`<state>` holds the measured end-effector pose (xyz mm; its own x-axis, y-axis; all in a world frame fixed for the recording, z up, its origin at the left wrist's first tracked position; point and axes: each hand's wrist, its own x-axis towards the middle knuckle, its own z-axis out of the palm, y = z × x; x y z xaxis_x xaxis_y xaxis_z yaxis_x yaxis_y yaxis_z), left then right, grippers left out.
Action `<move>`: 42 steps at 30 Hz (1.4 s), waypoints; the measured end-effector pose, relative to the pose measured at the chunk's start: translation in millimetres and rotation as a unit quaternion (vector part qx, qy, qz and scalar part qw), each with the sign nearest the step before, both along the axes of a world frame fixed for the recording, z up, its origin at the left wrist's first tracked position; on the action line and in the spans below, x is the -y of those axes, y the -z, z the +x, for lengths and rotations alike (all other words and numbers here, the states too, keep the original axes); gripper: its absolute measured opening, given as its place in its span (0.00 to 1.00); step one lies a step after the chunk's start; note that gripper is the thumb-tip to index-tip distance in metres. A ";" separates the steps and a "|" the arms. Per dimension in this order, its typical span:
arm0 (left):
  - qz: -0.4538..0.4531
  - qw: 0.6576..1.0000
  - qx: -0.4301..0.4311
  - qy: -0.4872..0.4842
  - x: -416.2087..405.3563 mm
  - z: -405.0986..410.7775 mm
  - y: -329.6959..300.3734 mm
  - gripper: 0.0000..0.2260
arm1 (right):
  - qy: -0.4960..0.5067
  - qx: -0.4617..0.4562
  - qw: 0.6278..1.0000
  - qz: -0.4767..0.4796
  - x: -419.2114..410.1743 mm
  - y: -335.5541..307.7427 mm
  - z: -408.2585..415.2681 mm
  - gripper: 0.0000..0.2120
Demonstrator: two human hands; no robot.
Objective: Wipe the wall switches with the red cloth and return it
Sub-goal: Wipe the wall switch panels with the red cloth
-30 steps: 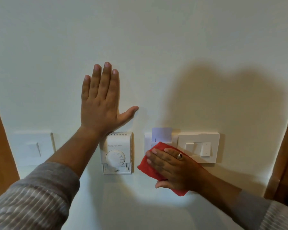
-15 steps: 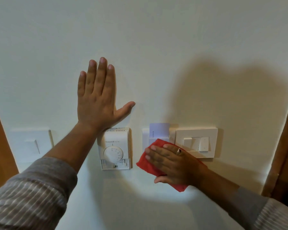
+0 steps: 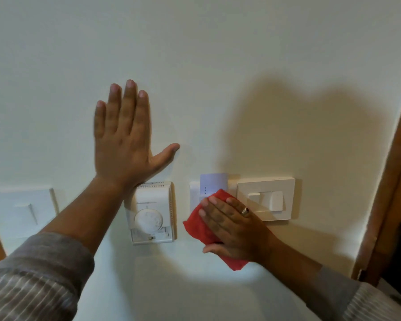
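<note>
One red cloth point(image 3: 198, 225) — soft, crumpled — on the wall plates.
Right hand point(image 3: 232, 228), fingers straight, presses it flat against the white card-slot plate point(image 3: 194, 193), beside the square rocker switch point(image 3: 266, 198); left hand point(image 3: 123, 144) spread flat on the smooth wall above the round-dialled thermostat point(image 3: 153, 212) — both placed as a second ago.

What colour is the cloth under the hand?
Red. The cloth shows best in the head view, pressed on the wall by the right hand.
</note>
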<state>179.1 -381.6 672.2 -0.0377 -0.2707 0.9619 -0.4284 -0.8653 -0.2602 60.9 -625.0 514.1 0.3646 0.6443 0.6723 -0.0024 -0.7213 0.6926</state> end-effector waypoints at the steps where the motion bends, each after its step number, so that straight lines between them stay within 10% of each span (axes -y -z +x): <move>1: -0.004 1.000 0.011 -0.005 -0.9 0.9 0.5 0.46 | 0.012 0.014 0.999 0.041 -9.7 3.0 3.3 0.46; 5: -0.008 1.000 0.019 -0.004 -2.7 4.4 0.6 0.46 | 0.039 0.010 0.989 0.140 -48.2 17.9 18.1 0.48; 11: -0.008 1.000 0.018 -0.004 -3.3 0.3 0.4 0.46 | -0.022 -0.023 0.999 -0.044 -7.0 -2.0 5.3 0.42; 18: -0.005 1.000 0.016 -0.002 -2.6 3.0 0.5 0.46 | 0.001 0.016 0.992 0.122 -20.0 26.8 7.7 0.48; 22: -0.003 1.000 0.012 0.005 -4.3 4.7 1.1 0.47 | 0.007 -0.050 0.999 0.018 9.8 18.4 -9.4 0.39; 28: -0.004 1.000 0.014 0.010 -4.0 6.7 1.9 0.47 | -0.068 -0.048 0.978 0.193 -18.5 18.8 -19.8 0.23; 34: 0.005 1.000 -0.006 0.007 -4.1 2.6 -0.4 0.47 | 0.004 0.134 0.893 0.429 -54.8 2.5 -27.4 0.20; 42: 0.015 0.986 -0.150 0.065 -11.2 -28.2 -4.4 0.43 | -0.079 -0.055 0.730 0.676 -68.1 -17.1 -49.8 0.13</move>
<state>150.9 -370.5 676.6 0.2111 -0.3114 0.9265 -0.5966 -0.7919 -0.1302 11.0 -556.9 531.2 0.4579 -0.5419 0.7048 0.1568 -0.7311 -0.6640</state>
